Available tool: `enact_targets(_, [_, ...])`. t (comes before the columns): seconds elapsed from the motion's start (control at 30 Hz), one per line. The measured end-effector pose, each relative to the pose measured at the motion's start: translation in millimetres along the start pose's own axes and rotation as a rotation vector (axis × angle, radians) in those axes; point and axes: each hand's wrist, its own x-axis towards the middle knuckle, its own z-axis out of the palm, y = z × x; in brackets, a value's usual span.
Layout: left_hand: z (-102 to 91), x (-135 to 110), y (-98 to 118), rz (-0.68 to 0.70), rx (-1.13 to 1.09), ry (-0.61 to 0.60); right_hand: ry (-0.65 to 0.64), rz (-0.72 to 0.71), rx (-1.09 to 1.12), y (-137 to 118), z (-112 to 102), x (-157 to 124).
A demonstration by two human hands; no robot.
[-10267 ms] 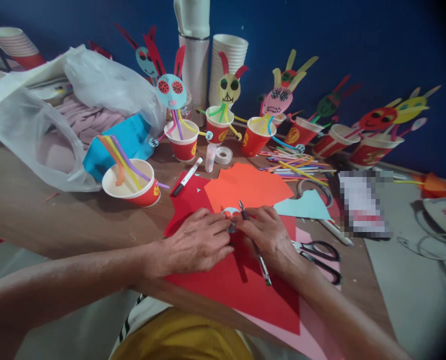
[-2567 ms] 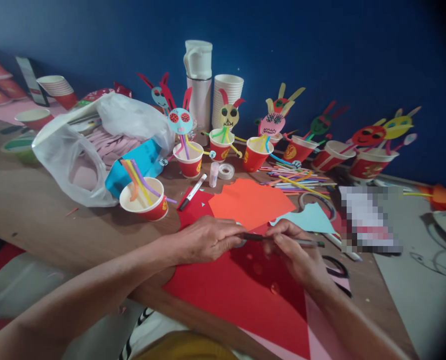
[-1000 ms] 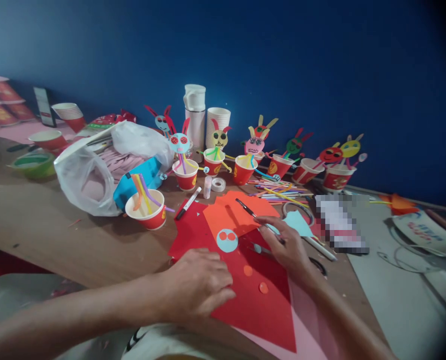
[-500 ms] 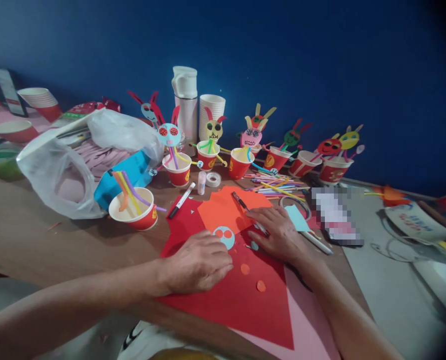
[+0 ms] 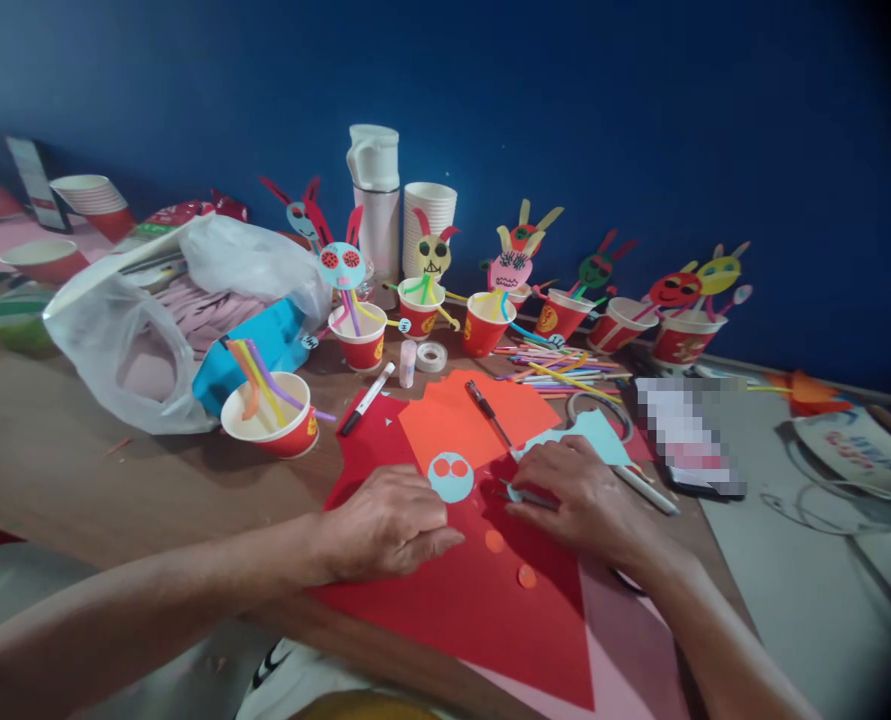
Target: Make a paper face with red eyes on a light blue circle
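My left hand (image 5: 389,525) rests on red paper (image 5: 490,625), fingers curled under and thumb pointing right; anything inside the curl is hidden. Just beyond its knuckles lies a light blue paper circle (image 5: 451,487) with two red-orange dots for eyes. My right hand (image 5: 576,495) is closed around scissors (image 5: 533,498), mostly covered by the fingers, with thin tips pointing left near a light blue scrap. Beyond that hand, light blue paper (image 5: 602,435) and a black pen (image 5: 482,402) lie near or on orange paper (image 5: 437,415). Two small orange paper discs (image 5: 494,541) lie between the hands.
Red paper cups (image 5: 359,345) with paper-faced figures line the back. A cup with bent straws (image 5: 271,430) stands left, before a plastic bag (image 5: 115,370). Loose straws (image 5: 565,370), a marker (image 5: 366,398), a glue stick (image 5: 407,364), tape (image 5: 431,357) and a phone (image 5: 689,440) lie around.
My right hand has drawn back from the orange paper toward me, uncovering more light blue paper, and the scissor tips now show. My left hand has shifted slightly left, exposing the whole face circle.
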Motion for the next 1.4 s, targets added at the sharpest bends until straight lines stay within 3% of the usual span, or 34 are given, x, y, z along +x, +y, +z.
enact_targets(0.1, [-2.1,1,2,0.0,0.005,-0.011,-0.05,0.008,-0.019,-3,2,0])
enact_targets(0.4, [-1.7,1,0,-0.014,-0.034,-0.045,-0.036,0.071,0.087,1,5,1])
enact_targets(0.57, [-2.2,2,-2,-0.071,-0.133,-0.042,0.088,0.193,0.326,-1,3,1])
enact_targets(0.67, [-4.1,4,1,-0.221,-0.31,-0.038,0.096,0.362,0.639,-10,4,2])
enact_targets(0.77, [-4.3,8,6,-0.459,-0.537,-0.032,0.063,0.526,0.899,-22,9,3])
enact_targets(0.9, [-1.9,12,11,-0.696,-0.756,-0.006,0.066,0.575,1.05,-35,20,5])
enact_targets(1.07, [-1.1,15,15,-0.711,-0.85,-0.007,0.039,0.577,0.996,-50,26,6])
enact_targets(1.2, [-2.2,13,15,-0.644,-0.779,0.013,0.072,0.494,0.878,-58,25,7])
enact_targets(1.4, [-1.3,12,14,-0.632,-0.716,0.023,0.008,0.457,0.856,-62,23,9])
